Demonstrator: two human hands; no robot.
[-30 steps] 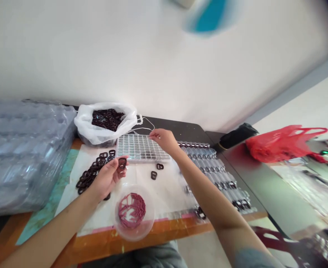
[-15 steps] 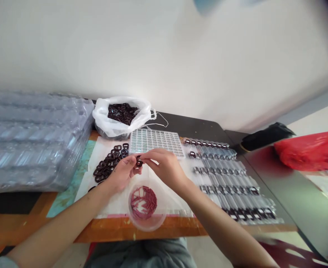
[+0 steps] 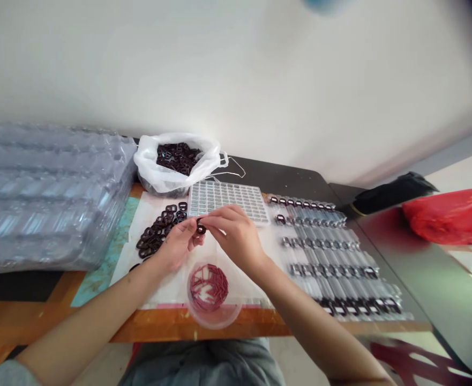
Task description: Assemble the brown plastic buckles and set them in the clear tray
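A small dark brown ring-like piece (image 3: 201, 227) is pinched between the fingertips of my left hand (image 3: 178, 244). From the right, the closed fingers of my right hand (image 3: 236, 236) meet the same piece; whether they hold a smaller part is hidden. Left of my hands, a pile of similar dark pieces (image 3: 153, 236) lies on white paper (image 3: 133, 252). Just behind my hands is a clear tray (image 3: 230, 199) with many small compartments. A round translucent tub (image 3: 219, 320) with thin dark red sticks (image 3: 215, 284) stands nearer me at the table edge.
A white plastic bag (image 3: 149, 167) of dark pieces stands at the back. Clear wrapped packaging (image 3: 46, 198) is stacked at the left. Rows of clear holders (image 3: 324, 257), some bearing dark pieces, lie at the right. Farther right are black (image 3: 396, 193) and red bags (image 3: 452, 214).
The view has shifted slightly. Both hands remain together at the dark piece, which now shows more clearly between the fingertips.
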